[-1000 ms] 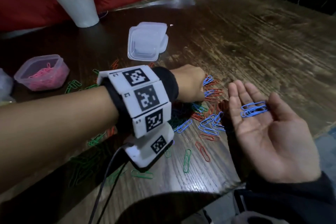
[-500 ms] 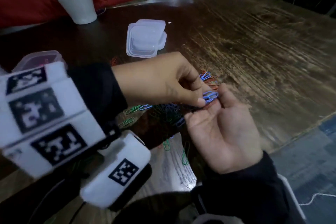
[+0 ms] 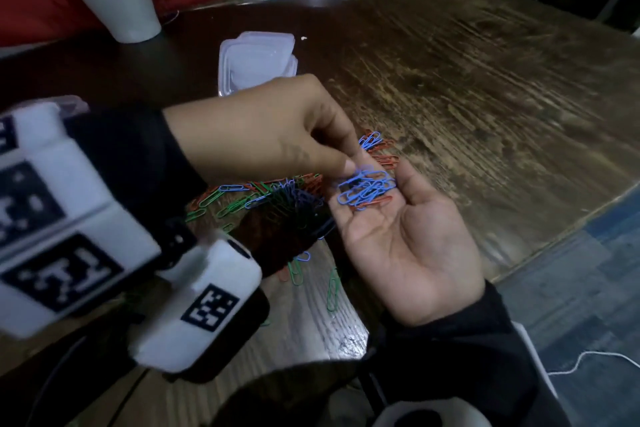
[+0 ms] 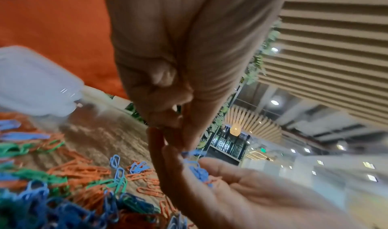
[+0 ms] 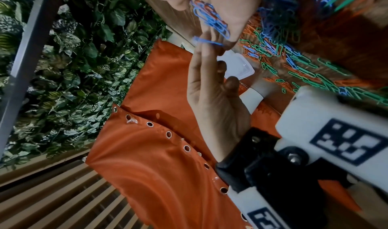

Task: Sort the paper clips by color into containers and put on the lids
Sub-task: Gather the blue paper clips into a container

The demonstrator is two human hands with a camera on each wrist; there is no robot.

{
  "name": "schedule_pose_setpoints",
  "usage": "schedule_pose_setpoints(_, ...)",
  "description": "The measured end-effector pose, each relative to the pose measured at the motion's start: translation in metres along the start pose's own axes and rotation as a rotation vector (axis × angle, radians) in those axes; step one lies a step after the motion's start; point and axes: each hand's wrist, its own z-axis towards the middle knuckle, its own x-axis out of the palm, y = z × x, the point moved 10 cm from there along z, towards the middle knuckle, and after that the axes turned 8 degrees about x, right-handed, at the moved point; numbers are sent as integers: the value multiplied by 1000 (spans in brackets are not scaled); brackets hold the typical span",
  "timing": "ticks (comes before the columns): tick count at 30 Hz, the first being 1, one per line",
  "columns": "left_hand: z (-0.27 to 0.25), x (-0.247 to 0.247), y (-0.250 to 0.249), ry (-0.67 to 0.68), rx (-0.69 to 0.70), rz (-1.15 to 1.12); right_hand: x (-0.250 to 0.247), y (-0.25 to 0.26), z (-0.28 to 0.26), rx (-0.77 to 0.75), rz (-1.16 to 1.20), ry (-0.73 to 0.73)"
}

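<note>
Right hand (image 3: 408, 250): palm up, flat, carrying blue clips (image 3: 367, 189) plus one red stray. Left hand (image 3: 277, 128) fingers pinching a blue clip; cull the red before tipping out.

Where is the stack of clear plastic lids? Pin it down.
In the head view the stack of clear plastic lids sits on the dark wooden table, just beyond the left hand and right of the white cup.
</note>
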Motion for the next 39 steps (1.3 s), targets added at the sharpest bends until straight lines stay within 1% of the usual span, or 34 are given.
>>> schedule_pose_setpoints(2,-2,-8,-7,-73,39,178,4,-2,0,3,9,30)
schedule_pose_setpoints(4,-8,-17,-23,-174,130,235,8,-3,-1,0,15,60)
schedule_pose_setpoints(5,-11,-17,-32,-193,190,244,11,-3,-3,-2,14,81)
schedule_pose_setpoints(7,-14,-7,-42,-144,250,245,17,-5,-6,-2,20,115)
schedule_pose_setpoints(10,-12,10,-39,-79,257,293,20,-7,-9,-22,53,117)
schedule_pose_setpoints(12,-12,15,-38,-79,267,296,20,-6,-11,-48,67,116)
schedule_pose_setpoints(14,-14,13,-37,-110,257,263,19,-6,-12,-61,41,113)
schedule_pose_setpoints(15,-16,9,-35,-128,240,213,19,-6,-12,-60,20,109)
schedule_pose_setpoints(16,-17,5,-31,-135,209,113,17,-6,-11,-58,1,97)
schedule_pose_setpoints(17,-18,1,-25,-131,160,-44,16,-5,-11,-53,-11,84)
schedule_pose_setpoints(18,-20,-4,-16,-135,94,-201,14,-4,-10,-48,-14,74)
schedule_pose_setpoints(19,-22,-9,-4,-138,10,-309,12,-3,-9,-43,-6,66)
schedule_pose_setpoints(20,-26,-12,11,-128,-75,-347,10,-1,-9,-40,2,56)
schedule_pose_setpoints(22,-34,-9,35,-49,-205,-311,5,3,-9,-42,8,45)
schedule_pose_setpoints(24,-39,4,45,74,-253,-193,2,7,-11,-48,-2,36)
schedule_pose_setpoints(25,-40,8,49,108,-263,-110,1,8,-12,-46,-7,31)
schedule_pose_setpoints(26,-38,6,49,83,-250,-32,-1,8,-13,-42,-10,23)
schedule_pose_setpoints(27,-32,-1,44,8,-202,22,-2,7,-13,-39,-14,14)
schedule_pose_setpoints(28,-26,-11,33,-95,-133,31,-3,7,-13,-37,-23,8)
schedule_pose_setpoints(29,-21,-19,20,-194,-63,-8,-2,6,-14,-34,-36,15)
schedule_pose_setpoints(30,-17,-24,7,-250,0,-52,-1,5,-14,-31,-49,24)
schedule_pose_setpoints(31,-13,-22,-4,-247,46,-63,1,3,-14,-25,-56,45)
schedule_pose_setpoints(34,-8,-2,-17,-161,105,94,11,-3,-14,-2,-52,131)
schedule_pose_setpoints(36,-12,2,-17,-183,118,157,13,-5,-15,1,-75,124)
schedule_pose_setpoints(39,-22,0,-19,-252,140,110,16,-7,-16,-13,-93,124)
